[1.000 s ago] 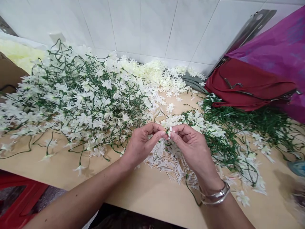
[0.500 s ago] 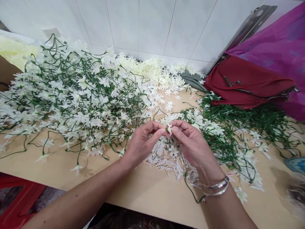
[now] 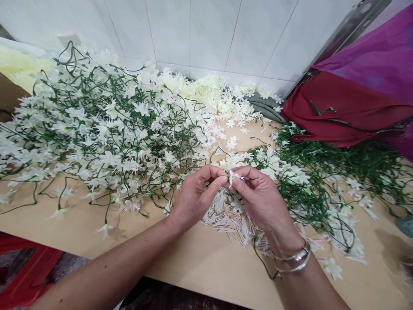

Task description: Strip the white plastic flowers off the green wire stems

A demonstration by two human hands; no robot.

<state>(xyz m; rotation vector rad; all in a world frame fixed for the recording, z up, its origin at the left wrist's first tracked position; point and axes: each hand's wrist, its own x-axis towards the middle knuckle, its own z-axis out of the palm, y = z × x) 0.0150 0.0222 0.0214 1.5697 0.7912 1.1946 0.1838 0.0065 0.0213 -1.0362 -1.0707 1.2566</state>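
My left hand [image 3: 192,196] and my right hand [image 3: 260,198] meet fingertip to fingertip over the middle of a tan table [image 3: 200,258]. Both are closed in a pinch on one small white artificial flower [image 3: 234,175]. A thin green stem [image 3: 260,258] trails down past my right wrist, which wears silver bangles. Under my hands lies a heap of thin white plastic stamens [image 3: 230,217]. To the left spreads a big pile of green stems bearing white flowers [image 3: 100,129]. To the right lies a tangle of green stems with fewer flowers [image 3: 325,181].
Loose cream flower heads [image 3: 222,101] are heaped at the back against a white tiled wall. A dark red bag [image 3: 342,112] and purple cloth [image 3: 377,64] sit at the back right. A red plastic stool [image 3: 26,275] shows below the table's front left edge.
The flower's petals now stick out more from between my fingertips. My hands have barely moved; the camera has shifted a little.
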